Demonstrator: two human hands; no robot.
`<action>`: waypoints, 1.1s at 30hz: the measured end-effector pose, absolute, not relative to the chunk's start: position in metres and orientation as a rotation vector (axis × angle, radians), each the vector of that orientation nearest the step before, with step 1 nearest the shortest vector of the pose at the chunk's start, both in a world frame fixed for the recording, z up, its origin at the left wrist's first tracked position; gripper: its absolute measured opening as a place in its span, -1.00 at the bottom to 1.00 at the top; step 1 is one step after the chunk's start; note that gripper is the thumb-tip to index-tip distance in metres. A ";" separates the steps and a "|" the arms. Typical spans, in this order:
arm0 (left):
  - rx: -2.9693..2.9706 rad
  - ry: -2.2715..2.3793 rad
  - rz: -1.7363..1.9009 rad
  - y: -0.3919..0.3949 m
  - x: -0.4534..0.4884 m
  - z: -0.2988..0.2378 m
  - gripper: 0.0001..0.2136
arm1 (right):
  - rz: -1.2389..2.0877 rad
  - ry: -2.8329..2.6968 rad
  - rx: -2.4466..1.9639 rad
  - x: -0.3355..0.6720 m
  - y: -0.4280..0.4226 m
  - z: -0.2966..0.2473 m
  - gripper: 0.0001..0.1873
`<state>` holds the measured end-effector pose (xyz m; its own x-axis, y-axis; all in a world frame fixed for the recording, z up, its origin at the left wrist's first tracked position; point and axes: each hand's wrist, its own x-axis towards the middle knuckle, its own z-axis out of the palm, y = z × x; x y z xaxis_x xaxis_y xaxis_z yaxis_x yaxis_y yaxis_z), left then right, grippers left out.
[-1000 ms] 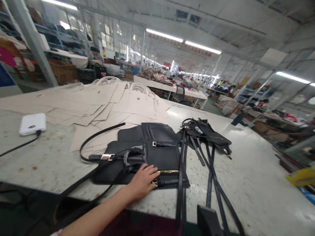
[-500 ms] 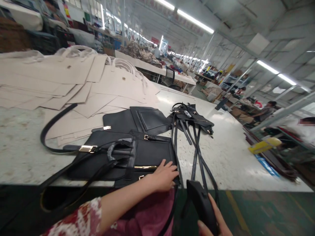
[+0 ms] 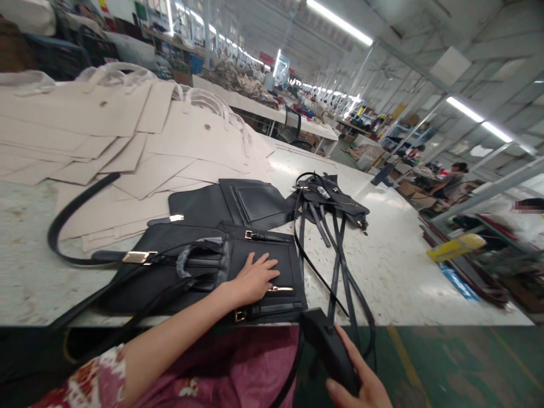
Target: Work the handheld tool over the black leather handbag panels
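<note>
black leather handbag [image 3: 221, 266] lies flat at the near edge of the pale speckled worktop [image 3: 395, 272]. left hand [image 3: 254, 277] rests palm-down on its front panel, fingers [image 3: 267, 265] spread and released, just above the gold zip [image 3: 280, 289]. right hand [image 3: 361, 385] is below the worktop edge, fingers clenched around a small black pouch [image 3: 329, 348] with straps [image 3: 340, 266] trailing up onto the worktop. beige cut panels [image 3: 127, 130] are stacked behind the bag.
</note>
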<state>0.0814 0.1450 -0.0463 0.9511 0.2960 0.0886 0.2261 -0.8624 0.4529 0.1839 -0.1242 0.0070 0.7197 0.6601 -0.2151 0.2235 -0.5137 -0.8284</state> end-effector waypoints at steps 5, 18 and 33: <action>2.707 0.341 0.272 0.144 0.068 -0.055 -0.69 | 1.139 -0.555 -1.996 0.200 -0.092 0.033 -0.19; 2.713 0.363 0.327 0.144 0.062 -0.050 -0.70 | 0.785 -0.873 -2.129 0.183 -0.084 0.027 -0.30; 2.337 0.562 0.481 0.198 0.005 -0.022 -0.64 | 0.713 -0.889 -2.128 0.197 -0.011 0.045 -0.22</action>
<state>0.0049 0.1978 -0.0220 0.8388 0.5120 0.1850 0.2621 -0.6776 0.6871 0.1974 -0.0112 0.0450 0.6109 0.7634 -0.2097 0.3704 -0.5097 -0.7766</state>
